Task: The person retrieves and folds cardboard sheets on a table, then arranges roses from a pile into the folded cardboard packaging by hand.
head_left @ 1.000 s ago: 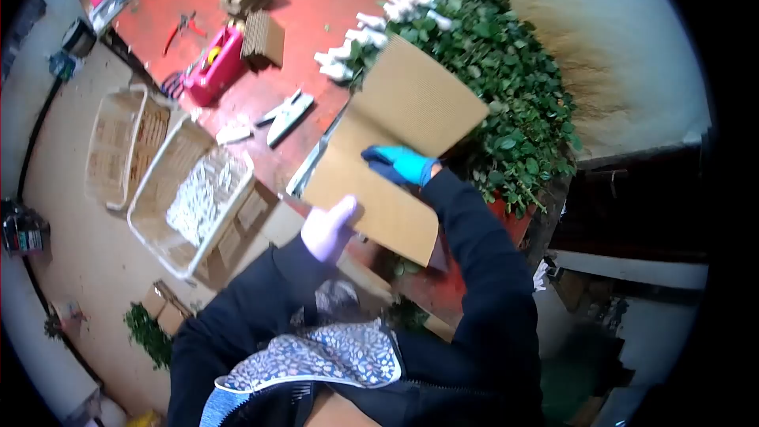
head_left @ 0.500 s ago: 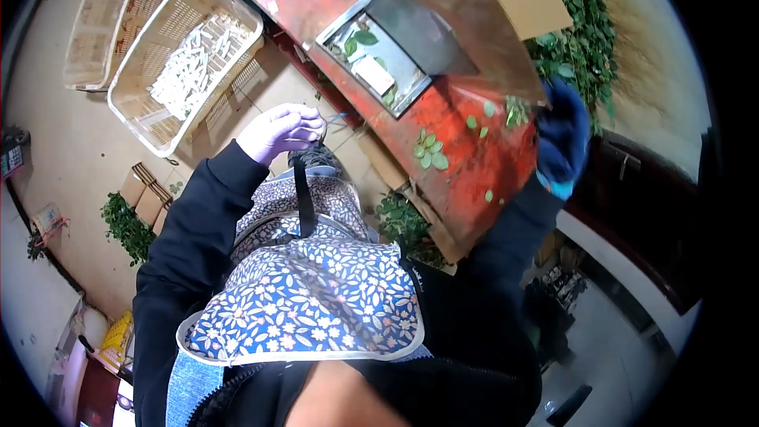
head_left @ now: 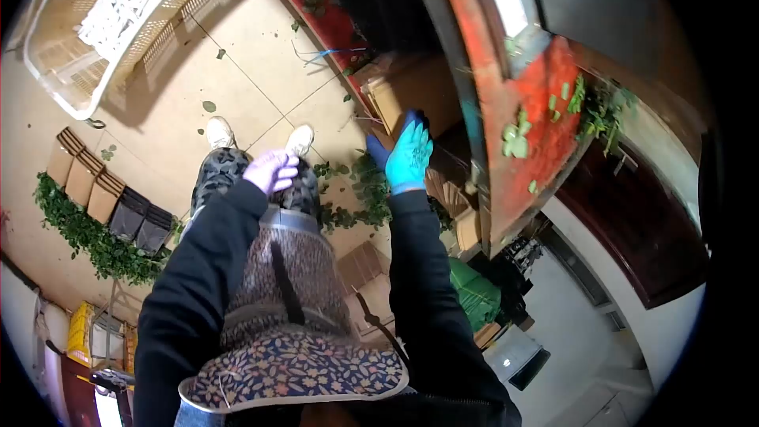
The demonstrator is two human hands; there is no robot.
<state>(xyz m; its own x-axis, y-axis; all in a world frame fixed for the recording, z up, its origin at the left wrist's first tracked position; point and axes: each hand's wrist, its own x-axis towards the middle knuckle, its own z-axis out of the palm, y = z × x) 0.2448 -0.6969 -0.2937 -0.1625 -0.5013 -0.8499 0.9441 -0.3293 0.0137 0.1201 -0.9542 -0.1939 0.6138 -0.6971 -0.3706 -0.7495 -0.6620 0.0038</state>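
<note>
In the head view, the right hand [head_left: 407, 154], gloved in teal and navy knit, was seen just right of centre, its fingers extended and nothing clamped between them. It was held before the brown cardboard [head_left: 423, 91], a flat, stiff, straight-edged shape lodged under the table [head_left: 545, 160] in the upper centre; whether the cardboard was touched could not be told. The left hand [head_left: 273, 171], in a thin pale glove, was held left of centre above the camouflage-patterned trousers [head_left: 213, 178], its fingers loosely bent and closed on nothing visible.

Leafy stems [head_left: 368, 190] were spread on the smooth tiled floor [head_left: 245, 47] below the right hand. The table's scuffed red surface, at right, was dotted with flat oval leaves [head_left: 515, 141]. In the upper left, slim white pieces [head_left: 122, 4] were heaped in a cream basket [head_left: 178, 28] of perforated plastic. At left, boxy brown and dark bundles [head_left: 103, 194] were lined up in a row, edged with foliage [head_left: 67, 229]. A floral cloth apron [head_left: 292, 368] was seen at the bottom, and a crumpled green sack [head_left: 474, 292] at lower right.
</note>
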